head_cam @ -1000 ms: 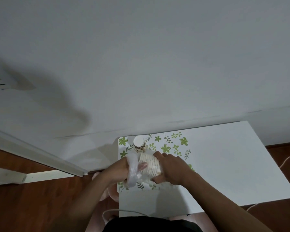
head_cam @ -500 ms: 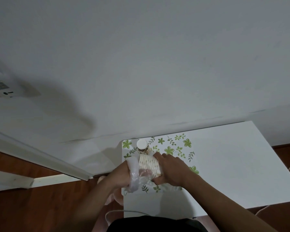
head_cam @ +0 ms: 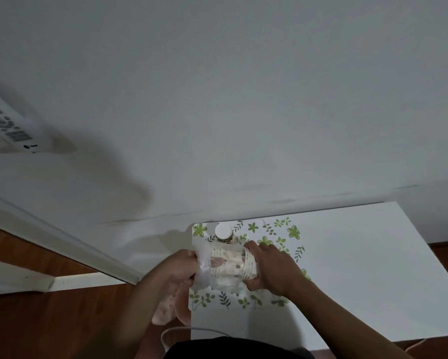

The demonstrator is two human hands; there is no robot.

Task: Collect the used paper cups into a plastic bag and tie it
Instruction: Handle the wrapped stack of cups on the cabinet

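Stacked paper cups point(head_cam: 232, 264) are gripped by right hand point(head_cam: 272, 268) near the table point(head_cam: 360, 268)'s left edge — plastic bag point(head_cam: 204, 270) clamped by left hand point(head_cam: 177, 268); right side open.

A stack of paper cups point(head_cam: 232, 263) is lying sideways above the white bench point(head_cam: 360, 268), partly inside a clear plastic bag point(head_cam: 203, 270). The left hand point(head_cam: 177, 268) is gripping the bag's mouth while the right hand point(head_cam: 272, 268) is clasping the stack's wide end. A capped bottle point(head_cam: 223, 233) is standing just behind them.
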